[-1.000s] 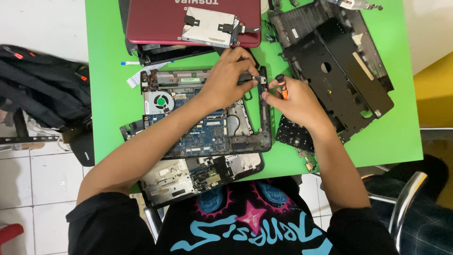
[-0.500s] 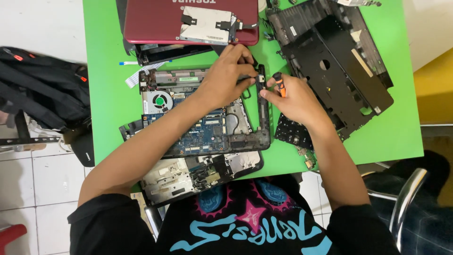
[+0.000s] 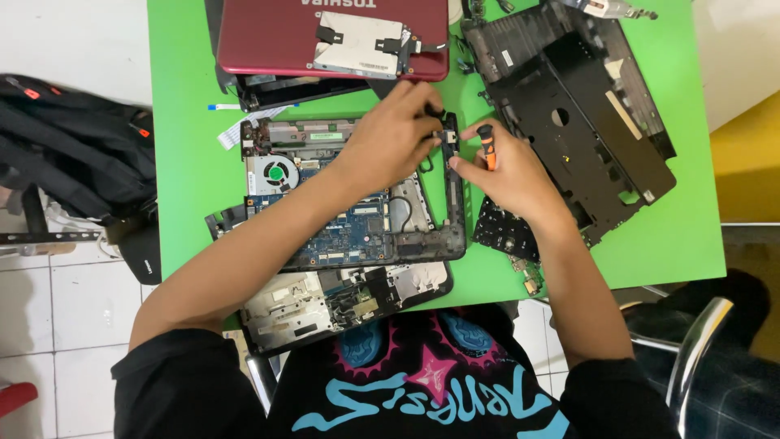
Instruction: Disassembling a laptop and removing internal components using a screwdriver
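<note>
Little is changing: the left hand [image 3: 396,136] is still pinching the opened laptop base [image 3: 357,199] mid-counter, while the right hand [image 3: 508,171] keeps gripping the orange screwdriver [image 3: 487,142] at its right edge.

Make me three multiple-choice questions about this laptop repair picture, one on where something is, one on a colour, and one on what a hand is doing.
1. Where does the red laptop lid lie?
A. at the far edge of the table, beyond the open laptop base
B. on the floor
C. on the person's lap

2. What colour is the table?
A. white
B. green
C. blue

3. What is the right hand doing?
A. resting flat and empty
B. holding a cup
C. gripping an orange-handled screwdriver

Answers: 1 A, the lid sits at the top of the view, past the open laptop base. 2 B, bright green shows all around the parts. 3 C, the orange handle sticks out above the closed fingers, near the left hand at the base's corner.
</note>
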